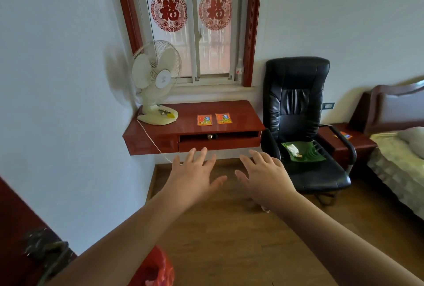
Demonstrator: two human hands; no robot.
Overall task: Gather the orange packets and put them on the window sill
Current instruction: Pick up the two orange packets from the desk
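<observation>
White walls meet at a corner where a red-brown wall-mounted worktop [241, 111] sits under a window [190, 24] with a dark red frame. Two round red paper cuttings are stuck on the window glass, side by side. Below the glass runs the pale window sill [211, 89], with a small clear bottle [239, 70] standing at its 3 o'clock end.

On the worktop lie two orange packets, flat and just beside each other: the left packet [204, 120] and the right packet [223, 118]. At 9 o'clock from them stands a white desk fan [156, 79], its cord hanging off the worktop edge. A shallow drawer [218, 140] under the packets is pulled partly out.

A third orange packet [343, 135] lies on a dark red bedside cabinet [358, 145], well apart at 3 o'clock, beyond a black office chair [296, 111]. On the chair seat rests a green dish [307, 155] holding something white. A bed [399, 159] fills the far 3 o'clock edge.

Both bare arms reach forward over the wooden floor [229, 228]. The left hand [195, 175] and right hand [263, 175] are spread flat, fingers straight, palms down, holding nothing, below the drawer front. A red plastic bag [156, 267] shows at 6 o'clock.
</observation>
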